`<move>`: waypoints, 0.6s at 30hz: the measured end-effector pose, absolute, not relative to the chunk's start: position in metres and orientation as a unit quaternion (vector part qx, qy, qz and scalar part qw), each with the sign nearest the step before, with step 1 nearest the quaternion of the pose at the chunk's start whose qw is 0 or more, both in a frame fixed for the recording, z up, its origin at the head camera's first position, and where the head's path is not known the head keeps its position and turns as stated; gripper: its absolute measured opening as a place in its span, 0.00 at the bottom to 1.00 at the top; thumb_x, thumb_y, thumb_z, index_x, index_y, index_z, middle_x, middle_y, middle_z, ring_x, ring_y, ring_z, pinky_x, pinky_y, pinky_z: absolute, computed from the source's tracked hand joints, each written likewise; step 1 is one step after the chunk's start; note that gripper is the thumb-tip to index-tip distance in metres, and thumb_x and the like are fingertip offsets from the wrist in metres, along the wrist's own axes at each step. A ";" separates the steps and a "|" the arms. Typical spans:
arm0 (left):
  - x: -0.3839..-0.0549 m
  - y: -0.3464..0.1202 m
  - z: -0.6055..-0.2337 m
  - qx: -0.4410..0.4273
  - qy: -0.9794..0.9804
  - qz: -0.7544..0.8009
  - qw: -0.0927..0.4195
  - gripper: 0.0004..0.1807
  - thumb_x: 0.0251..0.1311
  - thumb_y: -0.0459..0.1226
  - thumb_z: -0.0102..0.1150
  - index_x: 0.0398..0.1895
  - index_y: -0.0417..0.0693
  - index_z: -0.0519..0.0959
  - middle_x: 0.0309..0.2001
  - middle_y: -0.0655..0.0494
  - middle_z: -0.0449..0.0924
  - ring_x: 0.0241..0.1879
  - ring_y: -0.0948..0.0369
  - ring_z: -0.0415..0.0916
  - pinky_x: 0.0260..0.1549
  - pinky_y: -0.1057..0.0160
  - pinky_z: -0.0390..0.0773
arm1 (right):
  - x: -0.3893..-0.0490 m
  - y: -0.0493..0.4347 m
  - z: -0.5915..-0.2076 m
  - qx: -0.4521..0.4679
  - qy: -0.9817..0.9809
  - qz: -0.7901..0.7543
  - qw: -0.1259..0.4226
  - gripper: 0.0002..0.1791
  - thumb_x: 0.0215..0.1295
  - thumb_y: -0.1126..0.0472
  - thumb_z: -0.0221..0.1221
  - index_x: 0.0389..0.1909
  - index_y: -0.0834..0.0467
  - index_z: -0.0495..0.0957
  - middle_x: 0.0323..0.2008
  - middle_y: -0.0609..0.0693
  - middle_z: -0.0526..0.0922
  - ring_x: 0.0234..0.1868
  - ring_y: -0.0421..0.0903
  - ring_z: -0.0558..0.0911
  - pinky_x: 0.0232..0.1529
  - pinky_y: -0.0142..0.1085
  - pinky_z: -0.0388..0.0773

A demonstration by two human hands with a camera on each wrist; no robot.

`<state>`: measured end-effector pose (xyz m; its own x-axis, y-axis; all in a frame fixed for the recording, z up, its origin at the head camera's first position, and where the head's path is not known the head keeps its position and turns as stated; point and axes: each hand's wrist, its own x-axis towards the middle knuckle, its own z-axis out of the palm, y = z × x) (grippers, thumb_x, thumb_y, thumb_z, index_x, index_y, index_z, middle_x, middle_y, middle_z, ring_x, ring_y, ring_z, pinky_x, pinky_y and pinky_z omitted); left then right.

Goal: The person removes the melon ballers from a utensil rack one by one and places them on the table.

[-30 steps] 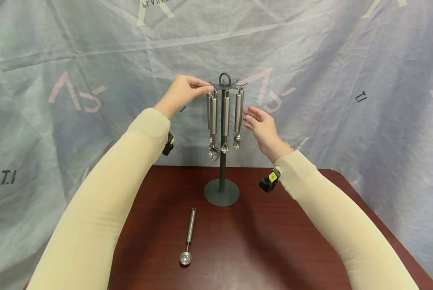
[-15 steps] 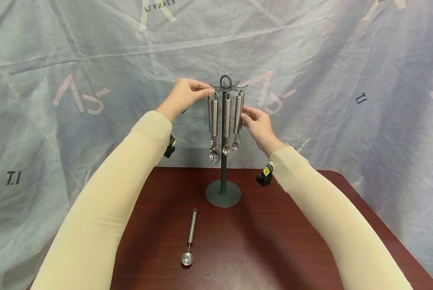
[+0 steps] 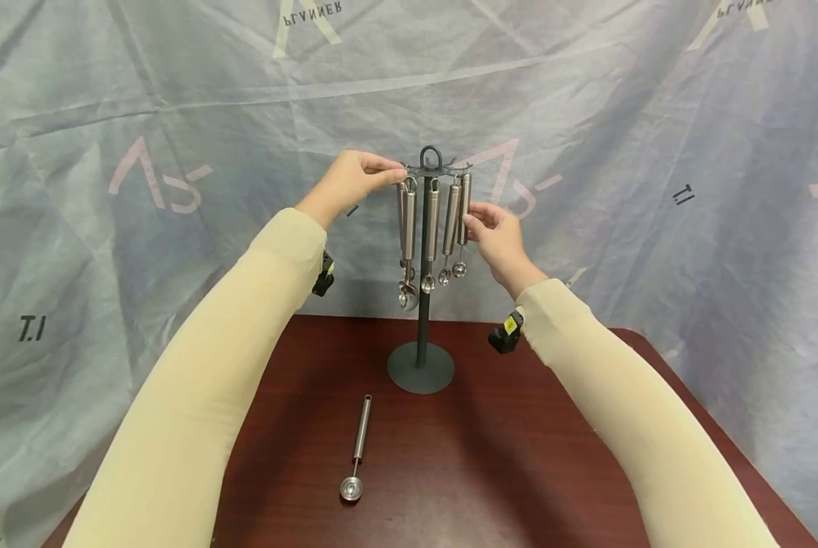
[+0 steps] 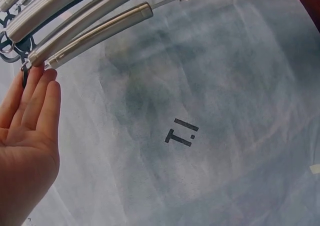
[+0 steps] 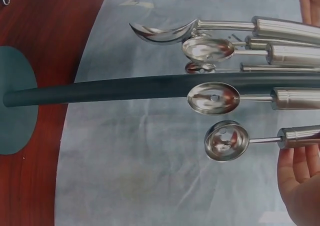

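left hand (image 3: 356, 181) pinches dark rack (image 3: 423, 323); right hand (image 3: 501, 236), fingers relaxed, touches shiny round-bowled scoop (image 3: 465, 213)

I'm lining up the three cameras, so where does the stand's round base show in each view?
Head: the round base is a little below the centre.
Left wrist: not in the picture.
Right wrist: the round base is at the left edge, partly cut off.
Shared landmark: the hanging utensils, visible in all three.

Soft shadows across the table (image 3: 443, 479)
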<state>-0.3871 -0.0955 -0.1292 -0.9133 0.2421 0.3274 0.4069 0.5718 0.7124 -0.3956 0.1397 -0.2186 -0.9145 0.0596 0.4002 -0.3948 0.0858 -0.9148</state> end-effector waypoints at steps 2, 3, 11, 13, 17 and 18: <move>-0.389 -0.095 -0.130 -0.188 -0.881 -0.425 0.092 0.24 0.63 0.51 0.60 0.59 0.52 0.79 0.61 0.55 0.77 0.56 0.59 0.78 0.58 0.63 0.75 | -0.396 0.141 -0.218 0.111 -0.715 0.669 0.170 0.19 0.70 0.67 0.55 0.60 0.68 0.73 0.38 0.44 0.77 0.37 0.34 0.77 0.48 0.31 0.79; -0.390 -0.095 -0.130 -0.189 -0.882 -0.421 0.093 0.23 0.64 0.51 0.60 0.59 0.52 0.79 0.61 0.55 0.77 0.56 0.58 0.78 0.58 0.63 0.76 | -0.396 0.142 -0.218 0.108 -0.714 0.671 0.170 0.20 0.70 0.66 0.55 0.60 0.68 0.72 0.39 0.44 0.77 0.37 0.34 0.76 0.49 0.31 0.79; -0.392 -0.095 -0.133 -0.182 -0.886 -0.410 0.120 0.23 0.63 0.51 0.59 0.58 0.52 0.80 0.62 0.55 0.77 0.57 0.59 0.77 0.58 0.62 0.75 | -0.399 0.145 -0.219 0.102 -0.703 0.685 0.165 0.20 0.69 0.66 0.56 0.60 0.69 0.71 0.39 0.44 0.78 0.37 0.34 0.76 0.48 0.31 0.78; -0.392 -0.094 -0.133 -0.178 -0.885 -0.410 0.134 0.23 0.63 0.51 0.60 0.57 0.51 0.81 0.61 0.55 0.77 0.57 0.60 0.76 0.59 0.62 0.74 | -0.397 0.145 -0.220 0.096 -0.698 0.691 0.161 0.20 0.69 0.66 0.56 0.60 0.69 0.72 0.37 0.43 0.78 0.37 0.34 0.76 0.47 0.30 0.79; -0.392 -0.092 -0.135 -0.177 -0.879 -0.417 0.149 0.23 0.62 0.50 0.62 0.55 0.48 0.81 0.59 0.53 0.78 0.56 0.60 0.75 0.59 0.62 0.73 | -0.390 0.143 -0.223 0.082 -0.691 0.702 0.149 0.20 0.69 0.67 0.56 0.60 0.69 0.72 0.37 0.43 0.78 0.38 0.35 0.77 0.47 0.31 0.79; -0.392 -0.092 -0.135 -0.177 -0.878 -0.420 0.149 0.23 0.62 0.50 0.62 0.55 0.48 0.81 0.59 0.53 0.79 0.56 0.59 0.75 0.59 0.62 0.73 | -0.389 0.143 -0.224 0.079 -0.690 0.705 0.146 0.20 0.69 0.67 0.56 0.60 0.69 0.72 0.36 0.43 0.78 0.38 0.35 0.77 0.47 0.31 0.79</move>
<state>-0.3919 -0.0918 -0.1350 -0.8935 0.1851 0.4092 0.4347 0.5854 0.6844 -0.3891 0.1429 -0.2237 -0.9448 0.0968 0.3129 -0.3149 -0.0060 -0.9491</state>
